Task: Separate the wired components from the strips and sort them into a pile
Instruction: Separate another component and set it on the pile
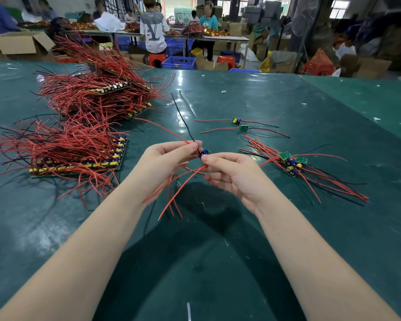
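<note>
Fingers of both hands pinch wired component.

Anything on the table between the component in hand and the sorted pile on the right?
Nothing visible. Both hands, left hand and right hand, pinch the component above the table; only bare green surface lies between it and the pile.

On the tabletop, stacked strips lie at left, with more strips behind them. A pile of separated components lies at right, two loose components behind it. Both hands meet between, nearer the viewer.
</note>
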